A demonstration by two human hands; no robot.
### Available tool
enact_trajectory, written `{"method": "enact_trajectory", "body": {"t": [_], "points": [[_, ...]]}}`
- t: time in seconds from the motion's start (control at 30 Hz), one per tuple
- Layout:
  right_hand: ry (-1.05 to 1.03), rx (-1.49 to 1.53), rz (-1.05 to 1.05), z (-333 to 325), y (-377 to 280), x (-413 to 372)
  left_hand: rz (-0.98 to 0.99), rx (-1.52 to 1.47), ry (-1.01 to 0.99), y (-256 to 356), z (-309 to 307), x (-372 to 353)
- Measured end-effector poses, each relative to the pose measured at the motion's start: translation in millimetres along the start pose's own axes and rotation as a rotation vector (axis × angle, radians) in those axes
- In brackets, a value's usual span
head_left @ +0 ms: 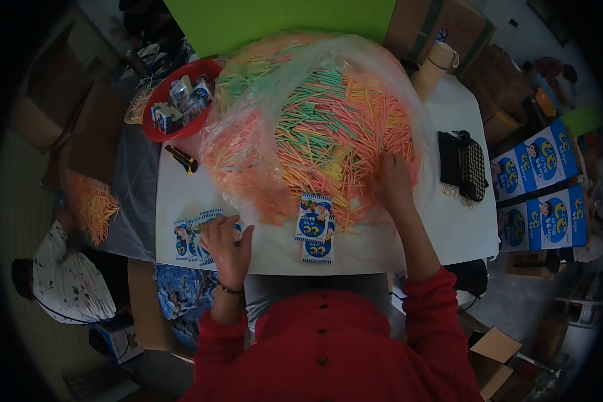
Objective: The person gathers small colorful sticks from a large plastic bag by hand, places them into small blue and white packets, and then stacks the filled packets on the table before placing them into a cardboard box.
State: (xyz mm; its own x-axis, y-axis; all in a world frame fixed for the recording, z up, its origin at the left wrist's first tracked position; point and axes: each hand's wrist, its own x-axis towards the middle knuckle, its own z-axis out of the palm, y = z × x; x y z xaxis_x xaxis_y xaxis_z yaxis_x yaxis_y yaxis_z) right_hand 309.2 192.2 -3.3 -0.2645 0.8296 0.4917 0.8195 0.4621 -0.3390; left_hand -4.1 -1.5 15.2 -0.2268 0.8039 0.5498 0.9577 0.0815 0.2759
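A big clear plastic bag (248, 144) lies opened out on the table, heaped with thin pink, green and yellow sticks (328, 120). My right hand (391, 179) is at the right side of this heap, its fingers curled down among the sticks; whatever lies between the fingertips is hidden. My left hand (226, 246) rests with fingers apart over a fanned row of small blue-and-white printed packets (189, 240) at the table's front left. Between my hands, one printed packet (313, 218) overlaps another packet (317, 252) near the front edge.
A red basin (155, 130) of packets and a box cutter (181, 159) are at left. A tan bottle (435, 67), dark pouch (472, 167) and rubber bands (457, 195) are at right. Blue printed boxes (543, 218) stand beyond the table; a person (74, 275) sits at left.
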Motion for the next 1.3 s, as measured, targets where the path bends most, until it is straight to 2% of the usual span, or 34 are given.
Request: {"method": "enact_trajectory", "body": {"t": [0.07,0.13,0.2,0.27,0.33,0.4,0.43,0.5,0.53,0.6,0.73,0.8,0.93,1.0,1.03,1.1,1.13,1.17,1.2,1.23,1.27,1.3], "points": [[-0.068,-0.069,0.001,10.8,-3.4,5.4,-0.001,-0.185,-0.121,27.3,17.3,5.2],[-0.136,-0.142,0.008,17.8,-5.4,6.9,0.012,-0.194,-0.199,52.4,33.8,8.7],[-0.221,-0.160,-0.075,22.1,-4.8,5.1,-0.003,-0.220,-0.243,65.0,55.0,7.7],[-0.197,-0.148,-0.068,29.3,4.7,-2.4,-0.016,-0.252,-0.279,69.5,68.8,9.6],[-0.183,-0.132,-0.071,26.2,11.1,-4.4,-0.075,-0.407,-0.283,71.3,76.2,10.1],[-0.151,0.089,-0.026,19.6,11.7,-7.5,-0.089,-0.431,-0.309,66.9,81.9,10.1],[-0.154,0.090,-0.026,12.7,9.3,-9.4,-0.094,-0.451,-0.338,64.3,82.7,9.6],[-0.088,0.425,-0.016,-3.3,4.5,-13.0,-0.099,-0.485,-0.361,61.7,81.8,9.7],[-0.086,0.424,-0.014,-3.9,2.3,-19.8,-0.102,-0.521,-0.385,61.5,81.2,10.5],[0.008,0.915,0.402,-1.3,-3.7,-36.7,-0.092,-0.543,-0.392,61.3,79.4,9.8],[0.128,0.976,0.390,33.3,-0.3,-66.1,-0.020,-0.508,-0.387,63.5,79.3,4.9],[0.009,1.192,0.490,38.5,-0.6,-71.2,-0.024,-0.504,-0.400,65.1,77.9,6.0],[-0.116,0.997,0.461,29.7,-0.8,-62.5,0.009,-0.500,-0.391,62.0,79.7,4.9],[0.077,0.564,0.051,28.7,-0.1,-49.7,0.064,-0.501,-0.337,62.1,79.5,8.3],[0.078,0.565,0.051,26.9,0.6,-43.1,0.116,-0.501,-0.286,62.6,77.7,10.7],[-0.013,0.584,0.249,19.9,3.3,-27.8,0.131,-0.462,-0.243,67.5,69.7,17.3],[-0.013,0.586,0.247,14.6,4.6,-19.8,0.145,-0.424,-0.201,69.7,65.1,20.8],[-0.107,0.597,0.358,8.1,6.6,-11.9,0.144,-0.423,-0.199,69.4,62.4,23.5],[-0.199,0.606,0.469,3.8,10.2,-8.0,0.119,-0.509,-0.182,68.6,60.4,26.2],[-0.198,0.604,0.466,0.6,15.3,-7.1,0.093,-0.594,-0.165,68.0,59.5,27.8],[-0.331,0.944,0.673,-2.8,20.3,-6.0,0.093,-0.595,-0.161,66.6,62.4,26.1],[-0.468,1.285,0.878,-6.3,19.6,-3.8,-0.240,-1.006,-0.297,65.6,65.3,23.8]]}}
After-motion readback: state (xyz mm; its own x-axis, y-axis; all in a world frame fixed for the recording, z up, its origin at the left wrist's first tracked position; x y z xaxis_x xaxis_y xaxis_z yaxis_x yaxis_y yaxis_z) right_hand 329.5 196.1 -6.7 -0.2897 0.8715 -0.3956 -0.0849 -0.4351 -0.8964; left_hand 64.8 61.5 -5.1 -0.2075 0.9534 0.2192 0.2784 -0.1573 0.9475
